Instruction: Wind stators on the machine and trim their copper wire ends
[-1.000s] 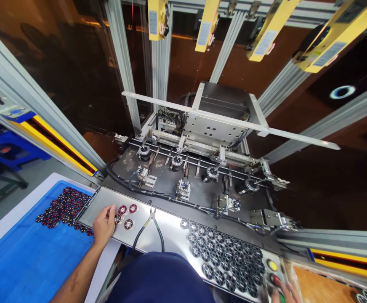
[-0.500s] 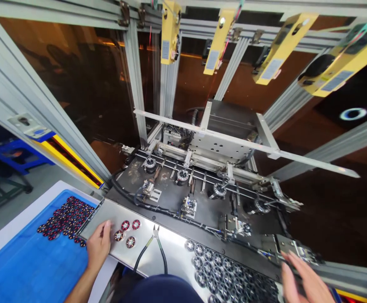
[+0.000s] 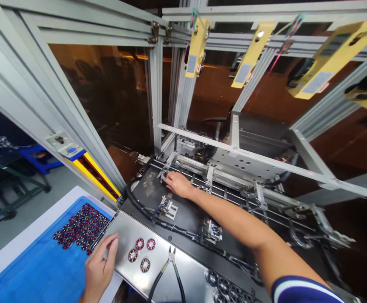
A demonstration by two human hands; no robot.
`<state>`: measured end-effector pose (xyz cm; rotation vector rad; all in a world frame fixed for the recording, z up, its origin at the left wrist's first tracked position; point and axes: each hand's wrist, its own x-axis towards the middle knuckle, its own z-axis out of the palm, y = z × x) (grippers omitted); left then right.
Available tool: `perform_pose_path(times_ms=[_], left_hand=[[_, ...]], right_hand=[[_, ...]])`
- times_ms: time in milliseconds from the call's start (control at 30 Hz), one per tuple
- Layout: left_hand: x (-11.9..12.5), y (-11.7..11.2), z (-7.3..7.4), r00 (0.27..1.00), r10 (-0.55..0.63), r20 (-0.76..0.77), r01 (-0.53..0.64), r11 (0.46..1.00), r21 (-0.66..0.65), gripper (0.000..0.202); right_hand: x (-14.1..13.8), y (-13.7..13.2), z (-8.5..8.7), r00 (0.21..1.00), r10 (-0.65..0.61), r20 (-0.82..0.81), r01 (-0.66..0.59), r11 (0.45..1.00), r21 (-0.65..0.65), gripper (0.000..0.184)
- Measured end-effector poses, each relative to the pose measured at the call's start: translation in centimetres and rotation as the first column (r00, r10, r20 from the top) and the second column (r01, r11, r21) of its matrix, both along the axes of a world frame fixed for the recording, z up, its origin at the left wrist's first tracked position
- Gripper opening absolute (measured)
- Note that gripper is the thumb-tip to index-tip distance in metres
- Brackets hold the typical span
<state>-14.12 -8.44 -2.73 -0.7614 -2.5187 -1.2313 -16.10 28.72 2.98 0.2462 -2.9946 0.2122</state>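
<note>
My right hand (image 3: 179, 184) reaches across the machine to its leftmost station, fingers closed around a round metal motor part that they mostly hide. My left hand (image 3: 101, 265) hovers at the left end of the steel plate (image 3: 125, 227), fingers loosely curled and thumb apart, with nothing visible in it. Beside it on the plate lie several small motor stators (image 3: 145, 265) with red and copper-coloured windings. A pair of cutting pliers (image 3: 171, 259) with dark green handles lies to their right, jaws pointing away from me.
Many stators (image 3: 82, 225) lie in a blue tray (image 3: 28, 269) at the left. Dark round metal parts (image 3: 223, 286) stand in rows at the plate's right. A long metal bar (image 3: 265, 158) crosses above the stations. Yellow housings (image 3: 198, 48) hang overhead; an aluminium post frames the left.
My right hand has moved from the lower right to the leftmost station. My left hand has shifted slightly and its thumb has parted from the fingers. The view has turned right.
</note>
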Motion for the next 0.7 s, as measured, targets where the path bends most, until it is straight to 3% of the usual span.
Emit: perform_pose_path(times_ms=[167, 267, 367, 500, 600, 700], left_hand=[[-3.0, 3.2, 2.2, 0.996, -0.075, -0.053, 0.072, 0.996, -0.052, 0.022], [-5.5, 7.1, 3.1, 0.982, -0.183, -0.055, 0.176, 0.978, -0.111, 0.027], [-8.2, 12.3, 3.6, 0.929, -0.366, -0.057, 0.347, 0.914, -0.209, 0.032], [-10.6, 18.6, 3.7, 0.818, -0.573, -0.043, 0.52, 0.77, -0.368, 0.044], [-11.2, 21.0, 3.4, 0.792, -0.61, -0.033, 0.532, 0.715, -0.454, 0.047], [-11.5, 21.8, 3.1, 0.783, -0.621, -0.03, 0.522, 0.684, -0.51, 0.046]], right_hand=[[-1.2, 0.0, -1.3, 0.987, -0.116, 0.115, 0.133, 0.98, -0.148, 0.023], [-0.8, 0.2, -1.8, 0.935, -0.301, 0.188, 0.341, 0.907, -0.247, 0.026], [-1.7, 0.8, -2.2, 0.825, -0.458, 0.331, 0.556, 0.766, -0.322, 0.026], [-4.2, 1.9, -2.4, 0.672, -0.516, 0.531, 0.734, 0.556, -0.389, 0.029], [-5.1, 2.6, -2.5, 0.591, -0.552, 0.589, 0.807, 0.406, -0.429, 0.029], [-4.9, 2.9, -2.6, 0.552, -0.582, 0.597, 0.826, 0.285, -0.486, 0.029]])
